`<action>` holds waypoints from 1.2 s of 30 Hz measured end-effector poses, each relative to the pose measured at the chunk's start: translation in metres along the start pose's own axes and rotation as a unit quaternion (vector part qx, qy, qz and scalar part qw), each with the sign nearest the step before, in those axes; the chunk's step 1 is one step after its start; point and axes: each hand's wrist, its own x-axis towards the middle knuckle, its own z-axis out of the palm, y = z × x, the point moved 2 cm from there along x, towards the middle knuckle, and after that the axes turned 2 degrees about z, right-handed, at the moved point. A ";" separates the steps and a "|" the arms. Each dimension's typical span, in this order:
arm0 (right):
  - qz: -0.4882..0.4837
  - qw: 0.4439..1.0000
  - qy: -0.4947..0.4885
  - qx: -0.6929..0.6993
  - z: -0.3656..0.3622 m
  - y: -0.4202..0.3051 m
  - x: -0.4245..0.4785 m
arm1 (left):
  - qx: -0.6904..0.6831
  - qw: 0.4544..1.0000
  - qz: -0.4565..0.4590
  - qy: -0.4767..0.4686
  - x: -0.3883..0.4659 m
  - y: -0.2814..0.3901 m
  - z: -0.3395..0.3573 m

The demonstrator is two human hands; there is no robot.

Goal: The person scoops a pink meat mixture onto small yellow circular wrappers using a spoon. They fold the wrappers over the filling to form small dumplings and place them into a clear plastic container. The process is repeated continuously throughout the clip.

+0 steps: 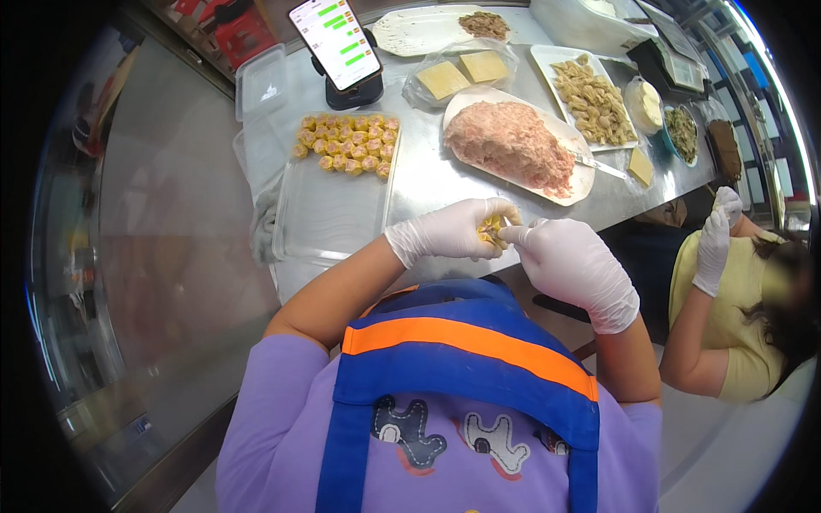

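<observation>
My left hand (458,229), in a white glove, is closed around a yellow-wrapped dumpling (490,229) above the near edge of the steel table. My right hand (564,263), gloved too, touches the dumpling's side with its fingertips; whether it holds a tool is hidden. Beyond my hands lies a white tray (463,101) with a mound of minced meat (513,141), a flat metal spatula (603,167) resting on its right end. Rows of small yellow dumplings (349,144) fill the far part of a clear plastic tray (330,211) at the left. Square yellow wrappers (484,67) lie in a plastic bag.
A phone (337,42) stands on a holder at the back. Behind and right are a white platter (410,29), a tray of pale dumplings (593,99), a bowl of chopped greens (681,134) and a scale (680,67). A gloved co-worker (725,308) is at the right.
</observation>
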 end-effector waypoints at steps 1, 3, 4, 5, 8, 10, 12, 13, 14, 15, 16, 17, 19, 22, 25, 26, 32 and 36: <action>0.002 1.000 -0.004 -0.007 -0.002 -0.001 -0.001 | 0.024 1.000 0.007 -0.004 0.002 0.001 0.002; 0.005 1.000 -0.014 -0.022 -0.004 -0.003 -0.004 | 0.069 0.997 0.020 -0.010 0.005 0.002 0.006; 0.002 1.000 -0.010 -0.020 -0.003 -0.002 -0.004 | 0.110 0.994 0.027 -0.014 0.006 0.001 0.008; -0.001 1.000 -0.007 -0.019 -0.003 -0.001 -0.003 | 0.150 0.988 0.033 -0.018 0.007 -0.001 0.009; -0.019 0.999 0.029 -0.006 0.000 0.002 -0.007 | 0.155 0.977 0.140 0.030 -0.001 0.014 0.005; -0.020 0.999 0.040 0.003 -0.001 0.002 -0.009 | 0.169 0.962 0.194 0.091 -0.013 0.017 -0.003; -0.008 1.000 0.028 0.012 -0.004 -0.001 -0.009 | 0.214 0.956 0.164 0.118 -0.019 0.009 -0.006; -0.009 1.000 0.020 0.007 -0.003 -0.001 -0.007 | 0.228 0.959 0.130 0.109 -0.019 0.009 -0.006; -0.010 1.000 0.013 0.001 -0.002 0.000 -0.005 | 0.223 0.971 0.058 0.062 -0.016 0.009 -0.004; -0.010 1.000 0.006 -0.006 -0.001 0.000 -0.003 | 0.216 0.976 -0.014 0.014 -0.012 0.009 -0.001; -0.015 1.000 0.013 -0.010 -0.001 0.000 -0.003 | 0.247 0.968 -0.017 0.028 -0.011 0.009 0.001; -0.020 1.000 0.019 -0.013 -0.001 -0.001 -0.002 | 0.236 0.971 -0.011 0.022 -0.011 0.006 0.000; -0.028 0.999 0.018 -0.020 -0.002 -0.001 -0.002 | 0.209 0.978 0.003 0.009 -0.009 -0.003 0.000; -0.027 0.999 -0.003 -0.029 0.001 -0.001 0.000 | 0.225 0.974 0.009 -0.036 -0.005 -0.009 0.001; -0.006 0.999 -0.029 -0.037 0.008 0.004 0.003 | 0.277 0.959 -0.044 -0.043 0.000 -0.009 0.004; 0.000 0.999 -0.036 -0.033 0.008 0.004 0.004 | 0.280 0.958 -0.042 -0.044 0.001 -0.011 0.003; 0.017 0.989 0.059 0.132 0.009 0.062 0.003 | -0.019 0.993 -0.099 0.055 -0.011 -0.048 -0.022; 0.118 0.970 0.117 0.177 0.063 0.109 0.040 | -0.202 0.963 -0.043 0.174 -0.015 -0.068 -0.045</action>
